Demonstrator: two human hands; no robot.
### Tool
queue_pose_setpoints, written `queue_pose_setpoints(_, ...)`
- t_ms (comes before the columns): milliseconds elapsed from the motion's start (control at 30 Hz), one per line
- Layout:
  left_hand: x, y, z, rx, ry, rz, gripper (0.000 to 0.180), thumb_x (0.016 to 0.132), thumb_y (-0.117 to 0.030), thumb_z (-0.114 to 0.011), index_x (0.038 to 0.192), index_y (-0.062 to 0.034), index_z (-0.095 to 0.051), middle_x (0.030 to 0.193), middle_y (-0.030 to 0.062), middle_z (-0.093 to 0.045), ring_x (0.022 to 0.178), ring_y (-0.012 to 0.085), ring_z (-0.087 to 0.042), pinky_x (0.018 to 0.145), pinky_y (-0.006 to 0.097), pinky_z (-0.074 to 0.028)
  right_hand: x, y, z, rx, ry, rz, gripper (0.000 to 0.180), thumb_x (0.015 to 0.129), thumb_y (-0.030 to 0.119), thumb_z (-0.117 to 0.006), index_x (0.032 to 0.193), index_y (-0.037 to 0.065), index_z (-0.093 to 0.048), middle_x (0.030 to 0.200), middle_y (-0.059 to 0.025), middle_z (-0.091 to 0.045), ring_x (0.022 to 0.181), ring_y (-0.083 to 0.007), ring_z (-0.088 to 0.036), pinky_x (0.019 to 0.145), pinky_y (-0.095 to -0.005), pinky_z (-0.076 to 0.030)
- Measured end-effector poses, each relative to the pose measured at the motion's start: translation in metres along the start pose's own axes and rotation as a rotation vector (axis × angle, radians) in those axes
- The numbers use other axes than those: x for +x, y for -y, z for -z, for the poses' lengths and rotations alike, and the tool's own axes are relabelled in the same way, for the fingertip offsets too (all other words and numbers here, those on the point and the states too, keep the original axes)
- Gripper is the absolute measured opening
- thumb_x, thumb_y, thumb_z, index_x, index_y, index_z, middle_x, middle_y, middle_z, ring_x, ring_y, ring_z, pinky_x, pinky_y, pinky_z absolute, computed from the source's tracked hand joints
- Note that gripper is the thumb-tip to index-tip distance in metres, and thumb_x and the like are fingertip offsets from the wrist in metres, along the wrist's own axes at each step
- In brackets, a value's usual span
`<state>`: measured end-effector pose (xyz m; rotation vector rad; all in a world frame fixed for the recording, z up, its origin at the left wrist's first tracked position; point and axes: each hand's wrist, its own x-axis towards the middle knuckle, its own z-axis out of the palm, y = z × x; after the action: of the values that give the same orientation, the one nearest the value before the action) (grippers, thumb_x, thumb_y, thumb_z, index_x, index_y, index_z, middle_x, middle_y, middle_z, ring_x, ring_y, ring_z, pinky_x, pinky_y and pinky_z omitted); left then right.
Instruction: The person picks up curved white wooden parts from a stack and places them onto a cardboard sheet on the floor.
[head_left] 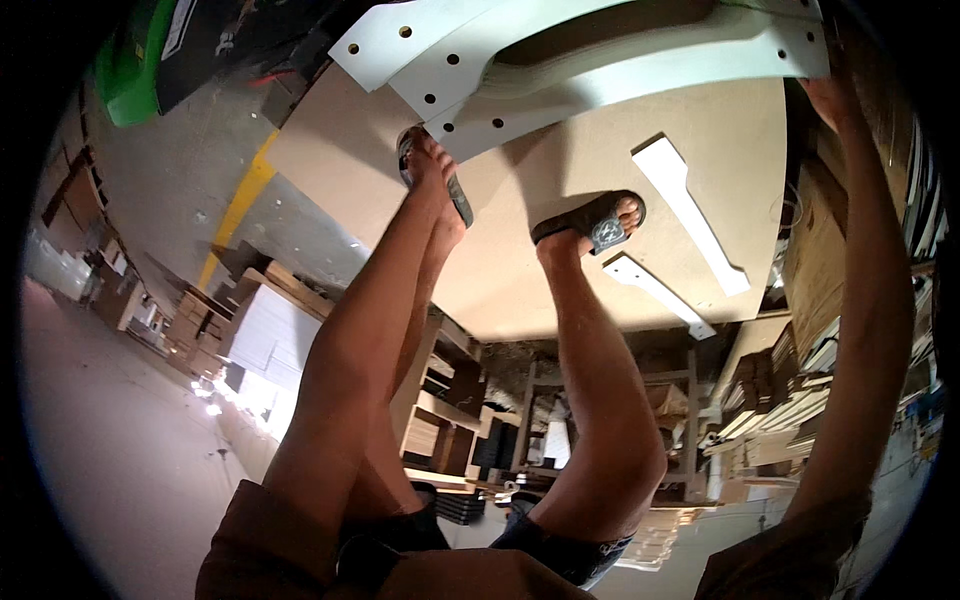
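A white curved panel [600,60] with drilled holes spans the top of the view, from eleven to one o'clock, held above a brown board [520,250]. The left hand [425,160] grasps its lower edge near eleven; the right hand [830,95] meets its far end at one o'clock, its fingers hidden, so that grip cannot be judged. The panel's top is cut off. Two white strips [690,215] lie on the board beside sandalled feet [600,222]. A green object [135,70] sits at ten.

A woodworking workshop: a large board platform [620,200], cut white panels [690,210], stacks of cut wood pieces [790,410] along the side, and a concrete floor [170,190] with a yellow line [240,200].
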<state>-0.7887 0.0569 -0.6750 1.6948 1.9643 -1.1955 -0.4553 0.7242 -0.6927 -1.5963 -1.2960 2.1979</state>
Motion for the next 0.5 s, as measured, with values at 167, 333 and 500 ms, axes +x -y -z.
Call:
queue_pose_setpoints(167, -0.067, -0.078, 0.045, -1.324, 0.633, 0.148, 0.038, 0.097, -0.039, -0.062, 0.118, -0.0069, -0.066, 0.109, 0.0129, -0.072, 0.093, 0.0232, -0.069, 0.081, 0.037, -0.053, -0.154, -0.150, -0.006, -0.087, -0.449, 0.220, 0.042, 0.106, 0.032, -0.045, 0.133, 0.003, -0.057, 0.118, -0.0099, -0.070, 0.099, -0.0211, -0.068, 0.084, -0.0346, -0.055)
queue_pose_setpoints(333, -0.060, -0.118, 0.154, -1.031, 0.136, -0.289, 0.047, 0.091, -0.034, -0.069, 0.126, -0.0040, -0.060, 0.118, 0.0168, -0.066, 0.110, 0.0355, -0.063, 0.095, 0.045, -0.050, -0.336, -0.296, -0.054, -0.762, -0.852, -0.039, 0.040, 0.097, 0.035, -0.062, 0.113, -0.001, -0.063, 0.109, -0.0216, -0.066, 0.096, -0.0341, -0.064, 0.086, -0.0447, -0.052)
queue_pose_setpoints(500, 0.021, -0.223, 0.253, -1.003, -0.557, -0.614, 0.050, 0.082, -0.021, -0.071, 0.126, -0.0013, -0.058, 0.120, 0.0158, -0.061, 0.120, 0.0321, -0.056, 0.108, 0.045, -0.042, -0.448, -0.427, -0.061, -0.428, -1.481, -1.122, 0.094, 0.080, 0.056, -0.080, 0.132, -0.015, -0.046, 0.122, -0.0259, -0.061, 0.112, -0.0349, -0.061, 0.096, -0.0463, -0.054)
